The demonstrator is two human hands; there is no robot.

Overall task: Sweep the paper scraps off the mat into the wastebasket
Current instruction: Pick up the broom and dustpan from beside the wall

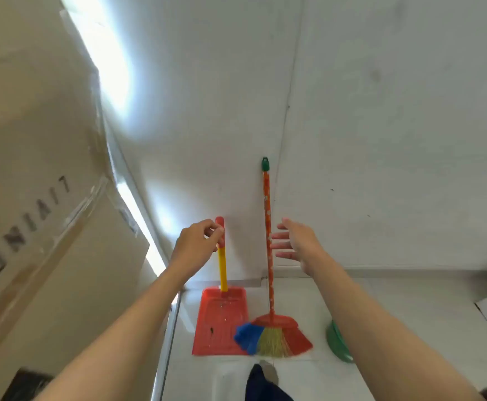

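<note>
A red dustpan [222,325] with a yellow and red handle stands on the floor against the white wall. My left hand [196,241] is closed around the top of that handle. Beside it leans a broom [269,256] with an orange spotted stick, a green cap and blue, straw and red bristles resting partly on the dustpan. My right hand [294,241] is spread, fingers apart, just right of the broomstick and not touching it. No mat, paper scraps or wastebasket are in view.
Large cardboard boxes [34,198] marked LIVING fill the left side. A green round object [337,342] lies on the floor right of the broom, partly behind my right arm. My foot [265,377] is below the broom. White wall corner [282,140] stands behind.
</note>
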